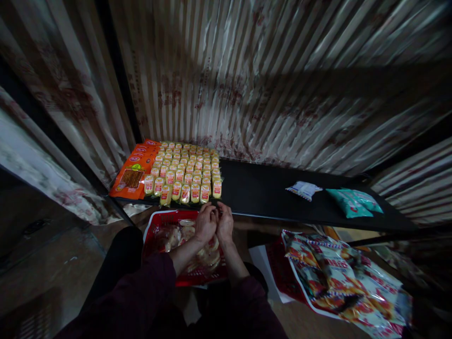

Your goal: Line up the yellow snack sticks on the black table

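Observation:
My left hand (206,222) and my right hand (225,222) meet above the far right part of a red basket (150,235), close to the shelf's front edge. Both have curled fingers with the fingertips together; whatever lies between them is hidden. In the basket lie several wrapped, pale, bread-like snacks (173,235). Just beyond my hands, rows of small packaged yellow cakes (185,193) with red and white labels cover the left part of the black shelf (254,188).
Orange snack bags (132,174) overlap at the shelf's left end. A white packet (304,190) and teal bags (353,202) lie on its right part. A second red basket (282,268) on the right holds several large white packages (339,278). Striped curtain (226,84) hangs behind.

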Demonstrator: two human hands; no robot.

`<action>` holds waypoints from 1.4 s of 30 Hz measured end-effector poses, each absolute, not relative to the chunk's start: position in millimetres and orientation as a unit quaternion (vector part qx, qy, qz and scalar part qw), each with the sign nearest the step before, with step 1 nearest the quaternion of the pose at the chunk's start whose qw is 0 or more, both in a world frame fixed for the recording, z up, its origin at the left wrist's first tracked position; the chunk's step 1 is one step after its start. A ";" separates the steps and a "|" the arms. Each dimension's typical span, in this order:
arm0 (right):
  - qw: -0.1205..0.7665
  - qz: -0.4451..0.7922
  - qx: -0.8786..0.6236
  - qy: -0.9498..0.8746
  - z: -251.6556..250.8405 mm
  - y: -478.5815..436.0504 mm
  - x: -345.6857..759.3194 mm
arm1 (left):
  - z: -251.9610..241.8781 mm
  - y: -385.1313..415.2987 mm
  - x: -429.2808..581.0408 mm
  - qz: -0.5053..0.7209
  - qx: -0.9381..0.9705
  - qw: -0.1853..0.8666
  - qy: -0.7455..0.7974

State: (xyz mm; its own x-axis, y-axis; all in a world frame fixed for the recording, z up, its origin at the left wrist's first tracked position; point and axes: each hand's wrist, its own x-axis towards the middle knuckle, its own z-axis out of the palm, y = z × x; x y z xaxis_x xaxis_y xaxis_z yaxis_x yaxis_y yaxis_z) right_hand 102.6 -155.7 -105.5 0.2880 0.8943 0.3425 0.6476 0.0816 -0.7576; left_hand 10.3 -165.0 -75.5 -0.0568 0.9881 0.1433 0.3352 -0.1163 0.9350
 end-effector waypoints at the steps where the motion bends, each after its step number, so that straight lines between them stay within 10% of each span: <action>1: 0.453 0.139 -0.656 -0.588 -105.5 -156.3 100.0 | -76.1 -167.3 6.8 0.458 0.590 0.348 0.567; 42: 0.425 0.039 -0.641 -0.639 -96.0 -134.3 90.2 | -82.0 -160.0 -4.5 0.440 0.634 0.307 0.557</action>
